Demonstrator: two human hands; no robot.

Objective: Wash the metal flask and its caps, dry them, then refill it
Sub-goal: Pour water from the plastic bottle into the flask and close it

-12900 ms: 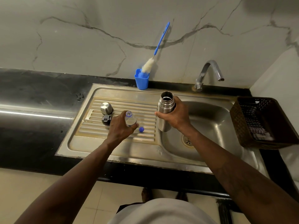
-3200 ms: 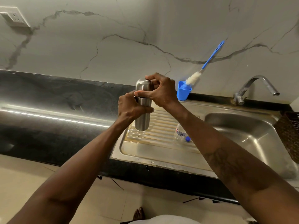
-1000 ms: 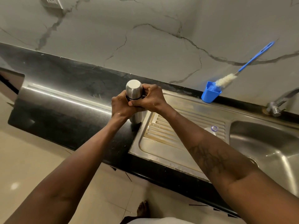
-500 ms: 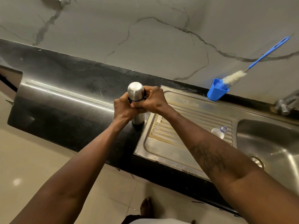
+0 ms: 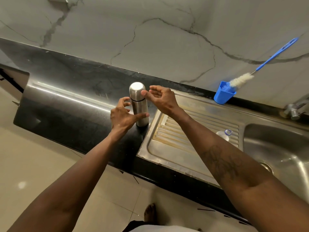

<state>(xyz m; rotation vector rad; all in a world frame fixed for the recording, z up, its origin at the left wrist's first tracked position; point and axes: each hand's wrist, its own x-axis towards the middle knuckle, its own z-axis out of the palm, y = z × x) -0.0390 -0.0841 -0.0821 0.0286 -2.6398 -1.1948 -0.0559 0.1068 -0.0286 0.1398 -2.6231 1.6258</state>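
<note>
Black stone counter (image 5: 66,97) runs along the left, its top bare and glossy under a grey-veined marble wall (image 5: 167,39). On it, just short of the sink's edge, the steel flask (image 5: 139,111) stands upright with its rounded cap (image 5: 137,90) on. The left hand (image 5: 121,117) is at the flask's near left side, fingers spread and loosely curved, gripping nothing; its thumb crosses in front of the flask's lower body, and whether it touches the steel cannot be told. The right hand (image 5: 161,99) is on the other side, level with the cap, palm open and fingers relaxed, one fingertip right at the cap's edge. Its forearm slants across the ribbed steel drainboard (image 5: 168,133) and hides part of a clear bottle (image 5: 223,135), whose open mouth shows just past the arm. Behind, against the wall, a blue cup (image 5: 224,95) holds a brush (image 5: 242,78) whose blue handle leans up to the right. At the far right are the tap (image 5: 295,110) and the basin (image 5: 275,148). Below, a bare foot (image 5: 150,213) stands on the pale tiled floor (image 5: 33,164).
</note>
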